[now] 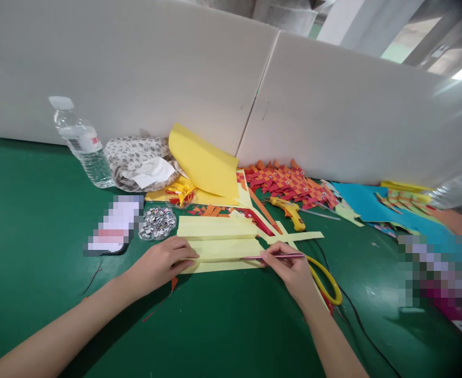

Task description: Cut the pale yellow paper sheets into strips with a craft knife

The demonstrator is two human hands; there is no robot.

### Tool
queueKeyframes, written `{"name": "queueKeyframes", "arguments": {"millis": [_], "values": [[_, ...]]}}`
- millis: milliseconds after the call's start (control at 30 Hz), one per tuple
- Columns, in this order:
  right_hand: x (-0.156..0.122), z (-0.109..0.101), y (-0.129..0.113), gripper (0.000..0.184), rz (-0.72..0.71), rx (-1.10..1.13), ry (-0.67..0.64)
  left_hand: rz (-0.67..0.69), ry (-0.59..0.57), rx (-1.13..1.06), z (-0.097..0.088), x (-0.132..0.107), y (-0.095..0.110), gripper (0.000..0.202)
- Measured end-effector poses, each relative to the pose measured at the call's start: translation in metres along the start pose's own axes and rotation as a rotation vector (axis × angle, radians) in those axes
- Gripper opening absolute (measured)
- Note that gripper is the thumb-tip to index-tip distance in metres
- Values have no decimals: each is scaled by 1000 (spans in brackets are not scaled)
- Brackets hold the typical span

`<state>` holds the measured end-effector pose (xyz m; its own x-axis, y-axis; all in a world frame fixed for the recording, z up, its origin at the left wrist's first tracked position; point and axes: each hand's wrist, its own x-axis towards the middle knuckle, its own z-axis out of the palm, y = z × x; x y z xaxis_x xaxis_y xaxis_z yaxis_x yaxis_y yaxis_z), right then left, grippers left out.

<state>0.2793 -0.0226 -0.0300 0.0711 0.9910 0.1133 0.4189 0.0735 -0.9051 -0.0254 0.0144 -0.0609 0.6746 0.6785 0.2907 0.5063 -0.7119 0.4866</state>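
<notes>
Left hand (164,262) lies flat, fingers pressed on the near-left end of the folded pale-yellow paper (219,244), pinning it to the green table (38,220). Right hand (290,268) is closed in a writing grip on a thin pink pencil (278,256), tip on the paper's near fold, about midway between the hands.

Step in hand, by the look of it: marking or scoring a line along the folded sheet. Next move calls for a steady left-hand hold and a straight stroke along the fold.

Yellow-handled scissors (327,281) lie just right of the right hand, partly under it. Yellow glue gun (292,211) is beyond the right hand; woven orange-red paper fish (290,181) farther back. Dish of googly eyes (158,222) sits just beyond the left hand, water bottle (82,142) well beyond.

Writing: bottle label shows red print, too small to read. Nothing else legible.
</notes>
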Motion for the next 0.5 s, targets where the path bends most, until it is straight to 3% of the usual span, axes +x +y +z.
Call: {"name": "queueKeyframes", "arguments": {"millis": [500], "values": [[-3, -41, 6, 25, 24, -16, 127, -52, 24, -51, -1, -1, 2, 19]]}}
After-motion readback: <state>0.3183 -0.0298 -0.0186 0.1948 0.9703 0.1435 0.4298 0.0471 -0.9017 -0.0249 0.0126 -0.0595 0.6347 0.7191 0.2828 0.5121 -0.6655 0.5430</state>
